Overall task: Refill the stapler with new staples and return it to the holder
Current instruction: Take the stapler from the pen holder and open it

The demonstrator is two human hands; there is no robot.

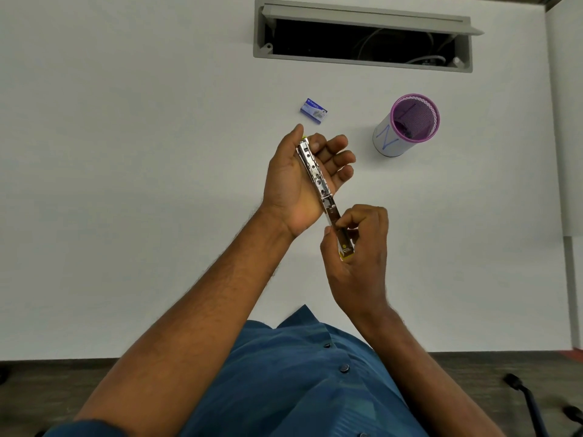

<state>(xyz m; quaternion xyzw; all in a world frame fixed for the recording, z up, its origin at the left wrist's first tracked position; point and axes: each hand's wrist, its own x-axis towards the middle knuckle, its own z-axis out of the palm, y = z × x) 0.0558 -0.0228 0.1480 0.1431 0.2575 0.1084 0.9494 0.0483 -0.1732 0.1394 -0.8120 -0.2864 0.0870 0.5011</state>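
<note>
The stapler (pixel 318 181) is swung open into one long metal strip with yellow plastic at both ends, held above the white desk. My left hand (pixel 299 181) cradles its far half in the palm, fingers curled around it. My right hand (pixel 356 247) pinches the near half between thumb and fingers, close to the yellow end. A small blue box of staples (pixel 313 111) lies shut on the desk just beyond my left hand. The holder (pixel 407 126), a purple mesh cup wrapped in white paper, stands to the right of the box.
The white desk (pixel 142 152) runs to its front edge near my body. At the back, a grey cable hatch (pixel 362 36) is open with wires inside. A chair base (pixel 536 402) shows on the floor at lower right.
</note>
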